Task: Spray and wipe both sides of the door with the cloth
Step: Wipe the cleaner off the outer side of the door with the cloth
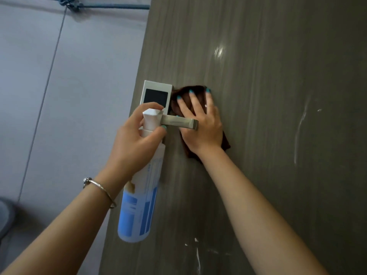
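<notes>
The right hand [200, 124] presses the brown cloth [186, 96] flat against the door [278, 96] with spread fingers, just beside the lock plate [156, 90], while the left hand [137, 139] grips the spray bottle [139, 205] by its neck, probably ready for spraying again.

The right hand [200, 124] covers most of the cloth [184, 96]. The left hand [135, 143] hides the spray bottle [139, 207] neck; its label print is unreadable.
</notes>
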Motion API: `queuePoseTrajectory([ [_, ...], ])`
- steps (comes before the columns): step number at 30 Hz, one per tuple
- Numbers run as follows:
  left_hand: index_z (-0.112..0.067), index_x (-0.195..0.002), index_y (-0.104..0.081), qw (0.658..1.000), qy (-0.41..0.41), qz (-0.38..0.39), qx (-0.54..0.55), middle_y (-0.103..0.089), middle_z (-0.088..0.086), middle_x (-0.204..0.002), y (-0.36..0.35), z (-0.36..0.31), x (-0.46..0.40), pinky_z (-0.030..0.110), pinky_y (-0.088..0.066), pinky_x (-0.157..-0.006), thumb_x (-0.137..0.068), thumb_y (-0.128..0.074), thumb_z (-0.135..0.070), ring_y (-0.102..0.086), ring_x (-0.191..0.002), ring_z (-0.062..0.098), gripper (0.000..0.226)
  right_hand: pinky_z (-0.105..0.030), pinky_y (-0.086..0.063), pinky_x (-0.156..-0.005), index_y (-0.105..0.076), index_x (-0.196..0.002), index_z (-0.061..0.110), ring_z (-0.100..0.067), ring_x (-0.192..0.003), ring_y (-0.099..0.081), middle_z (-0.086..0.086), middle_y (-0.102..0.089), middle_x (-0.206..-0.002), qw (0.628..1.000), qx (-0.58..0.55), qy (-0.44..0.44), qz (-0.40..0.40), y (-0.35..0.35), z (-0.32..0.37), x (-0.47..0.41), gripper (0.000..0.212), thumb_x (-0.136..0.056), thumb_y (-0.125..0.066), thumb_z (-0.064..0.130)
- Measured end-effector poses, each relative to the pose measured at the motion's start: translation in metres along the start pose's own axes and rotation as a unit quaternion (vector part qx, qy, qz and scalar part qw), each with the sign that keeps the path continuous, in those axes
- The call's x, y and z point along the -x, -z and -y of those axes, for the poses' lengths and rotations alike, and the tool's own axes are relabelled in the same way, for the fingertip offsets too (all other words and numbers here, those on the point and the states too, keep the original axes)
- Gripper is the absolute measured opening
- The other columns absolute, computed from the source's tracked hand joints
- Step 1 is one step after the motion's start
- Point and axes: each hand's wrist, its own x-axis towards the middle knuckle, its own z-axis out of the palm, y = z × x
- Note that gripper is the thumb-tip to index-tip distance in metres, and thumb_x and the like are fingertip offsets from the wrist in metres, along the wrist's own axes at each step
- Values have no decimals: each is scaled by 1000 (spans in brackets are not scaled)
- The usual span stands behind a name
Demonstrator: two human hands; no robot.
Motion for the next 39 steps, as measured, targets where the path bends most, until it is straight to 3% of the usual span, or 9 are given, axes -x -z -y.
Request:
queuePoseTrajectory([
  [4,-47,-111,-54,1000,7,-2,8,-63,-9,-93,3,-1,-2,23,-50,-63,-93,-61,-19,-63,-78,15,35,-57,-25,-112,-47,-143,39,-38,-144,-28,0,-44,-152,996,16,80,32,6,-29,-8,53,-93,-35,52],
  [7,-45,-113,-56,1000,8,10,19,-63,-9,-94,6,0,-4,28,-53,-67,-93,-61,-18,-63,-81,16,34,-55,-9,-118,-42,-145,42,-36,-146,-23,4,-35,-157,998,25,-57,5,16,-72,-14,55,-94,-31,56],
  [10,-42,-113,-57,999,10,22,28,-65,-5,-94,7,-2,-5,27,-55,-66,-91,-62,-18,-65,-82,19,33,-55,-7,-120,-36,-149,40,-36,-149,-12,4,-26,-161,978,12,-208,-1,26,-102,-14,55,-97,-32,55],
  [12,-42,-112,-58,999,6,21,32,-66,-3,-95,7,-8,-8,22,-52,-65,-91,-62,-19,-65,-84,17,32,-55,-9,-120,-33,-152,38,-36,-150,-6,3,-21,-163,972,13,-235,3,25,-91,-16,54,-99,-32,54],
  [15,-42,-108,-59,999,-8,13,41,-65,-4,-93,3,-19,-19,19,-49,-61,-89,-63,-18,-61,-82,9,31,-58,-19,-116,-42,-148,36,-40,-148,-16,-1,-32,-159,996,0,-93,-14,16,-51,-16,53,-97,-38,51],
  [18,-40,-109,-59,998,3,26,58,-65,-8,-93,-7,-35,-34,16,-52,-61,-89,-63,-15,-63,-84,6,32,-58,-20,-115,-42,-147,37,-38,-147,-21,0,-35,-157,998,12,41,37,15,-46,-13,51,-98,-38,51],
  [29,-31,-115,-56,984,28,109,138,-64,9,-94,-81,-112,-112,51,-54,-75,-90,-60,-9,-65,-88,32,33,-53,-21,-115,-48,-143,34,-37,-141,-28,-3,-46,-150,997,33,62,31,36,-122,10,47,-100,-35,47],
  [34,-31,-114,-53,981,36,124,145,-63,12,-102,-116,-128,-141,53,-53,-70,-87,-59,-8,-63,-87,35,36,-47,-14,-118,-43,-145,36,-38,-138,-31,-2,-44,-150,998,46,28,42,43,-164,26,48,-98,-46,46],
  [39,-19,-120,-52,982,51,118,138,-60,0,-101,-154,-138,-157,49,-53,-70,-86,-59,-1,-61,-85,32,39,-49,-20,-117,-40,-143,35,-41,-136,-29,-3,-36,-147,995,65,19,68,57,-217,30,47,-98,-45,47],
])
